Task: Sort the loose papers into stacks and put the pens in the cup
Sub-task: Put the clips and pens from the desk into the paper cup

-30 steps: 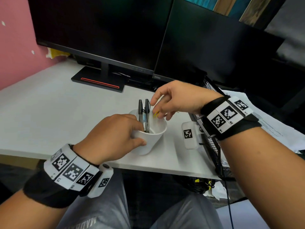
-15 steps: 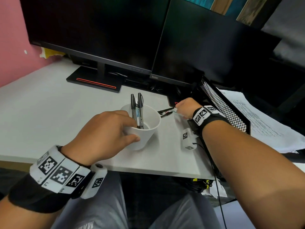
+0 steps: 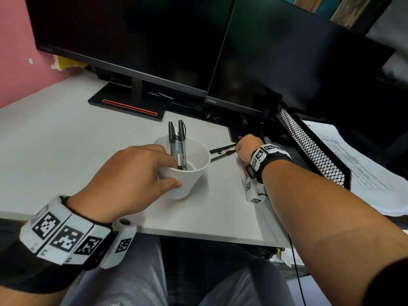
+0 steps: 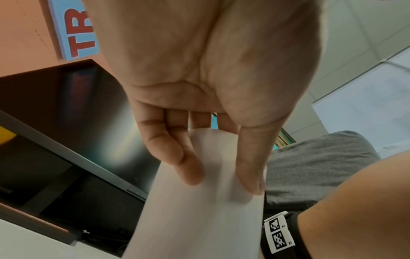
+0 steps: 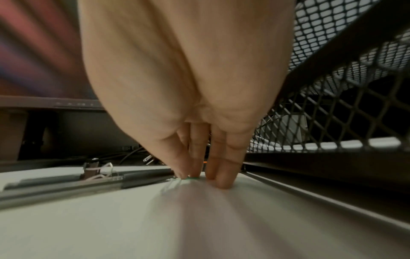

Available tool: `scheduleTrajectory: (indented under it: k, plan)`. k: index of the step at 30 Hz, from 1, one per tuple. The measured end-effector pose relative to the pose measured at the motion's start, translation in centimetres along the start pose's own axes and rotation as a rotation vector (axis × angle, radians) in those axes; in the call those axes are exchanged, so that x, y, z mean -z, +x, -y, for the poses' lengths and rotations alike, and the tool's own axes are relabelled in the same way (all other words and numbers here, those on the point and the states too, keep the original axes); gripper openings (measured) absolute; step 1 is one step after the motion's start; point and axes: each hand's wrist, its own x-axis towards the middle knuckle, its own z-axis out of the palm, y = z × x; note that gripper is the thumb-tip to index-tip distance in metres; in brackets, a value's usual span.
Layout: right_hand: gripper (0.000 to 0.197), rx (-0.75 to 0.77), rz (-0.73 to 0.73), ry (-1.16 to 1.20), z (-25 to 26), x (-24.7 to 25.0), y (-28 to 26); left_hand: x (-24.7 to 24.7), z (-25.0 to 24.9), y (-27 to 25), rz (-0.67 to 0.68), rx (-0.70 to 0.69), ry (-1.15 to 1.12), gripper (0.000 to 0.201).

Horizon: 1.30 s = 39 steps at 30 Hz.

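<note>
A white cup [image 3: 192,173] stands on the white desk [image 3: 66,151] with two black pens [image 3: 178,146] upright in it. My left hand [image 3: 141,173] grips the cup; in the left wrist view its fingers and thumb [image 4: 250,175] curl round the cup's wall [image 4: 204,219]. To the right of the cup, two more black pens [image 3: 220,151] lie on the desk. My right hand [image 3: 246,147] is at their far end. In the right wrist view its fingertips [image 5: 221,182] are down on the desk, pinching a small green thing [image 5: 191,178] beside the lying pens [image 5: 88,184].
A black mesh tray [image 3: 309,149] stands close to the right of my right hand, with printed papers [image 3: 364,173] beyond it. Two dark monitors [image 3: 154,40] and a stand base [image 3: 128,104] fill the back. A small clip [image 5: 91,169] lies by the pens.
My right hand left the cup's mouth, moved right and away to the lying pens, and lowered its fingertips to the desk. My left hand kept its hold on the cup.
</note>
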Motion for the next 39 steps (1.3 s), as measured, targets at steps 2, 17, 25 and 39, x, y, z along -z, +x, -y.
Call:
scheduleTrajectory:
  k: [2, 17, 25, 39]
  plan:
    - [0.031, -0.058, 0.009, 0.040, 0.4, 0.4, -0.4, 0.0, 0.0, 0.0, -0.002, 0.002, -0.006, 0.013]
    - [0.035, -0.036, 0.077, 0.327, 1.3, 1.2, -3.6, -0.6, -0.3, 0.1, 0.013, 0.001, 0.003, 0.018]
    - [0.023, -0.007, 0.129, 0.396, 2.1, 2.2, -4.3, -0.3, -0.2, 0.1, 0.009, 0.006, 0.011, 0.017]
    - [0.028, -0.221, 0.113, 1.399, 2.9, 6.1, -6.1, -0.5, -0.3, 0.2, 0.016, 0.005, 0.030, 0.018]
